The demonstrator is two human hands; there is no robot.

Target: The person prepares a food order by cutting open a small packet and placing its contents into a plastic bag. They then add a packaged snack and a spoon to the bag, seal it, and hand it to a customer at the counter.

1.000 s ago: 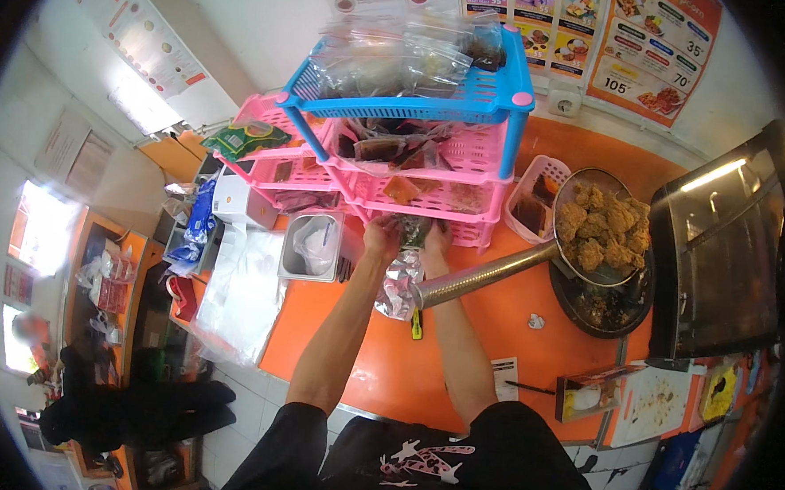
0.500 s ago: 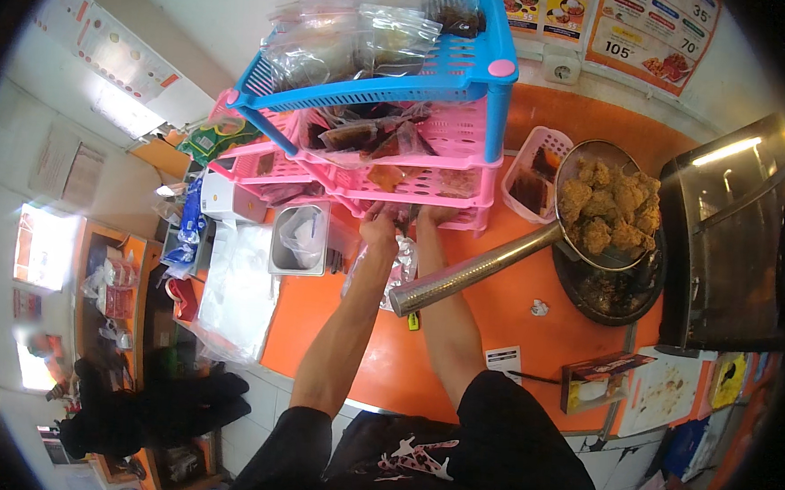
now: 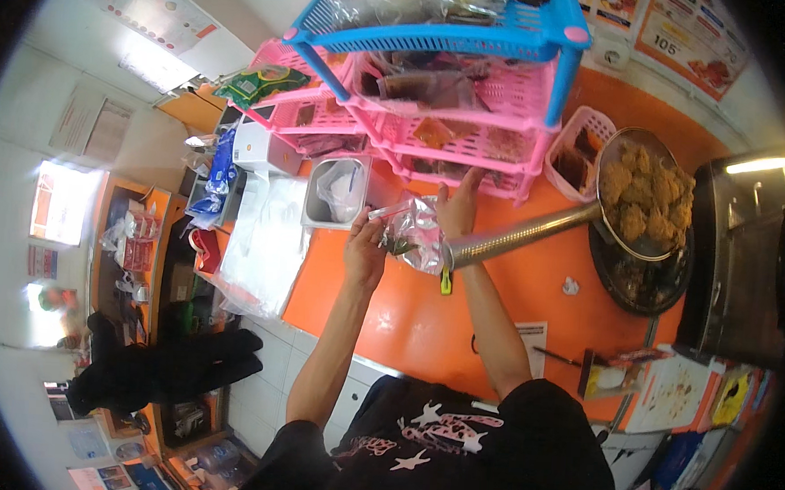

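My left hand (image 3: 365, 251) is closed on the edge of a small clear plastic bag (image 3: 399, 244) with something dark green in it. The bag hangs over the orange counter, in front of crumpled silver foil (image 3: 428, 233); where one ends and the other starts is hard to see. Just right of the foil, my right hand (image 3: 457, 209) has its fingers apart and points at the lowest tier of the pink rack (image 3: 511, 182), which holds several packets. Nothing shows in its grasp. The handle of a round strainer (image 3: 535, 232) crosses over my right wrist.
Browned fried pieces (image 3: 645, 196) fill the strainer, above a black round pan (image 3: 636, 284). A pink basket (image 3: 562, 176) of dark packets stands behind. Left are a steel container (image 3: 321, 213) and plastic sheets (image 3: 259, 251). A dark metal appliance (image 3: 736, 263) borders the right.
Both hands have drawn back from the rack's lowest tier. My left hand now holds the small bag out in front, and my right hand's fingers have spread. The view has shifted too.
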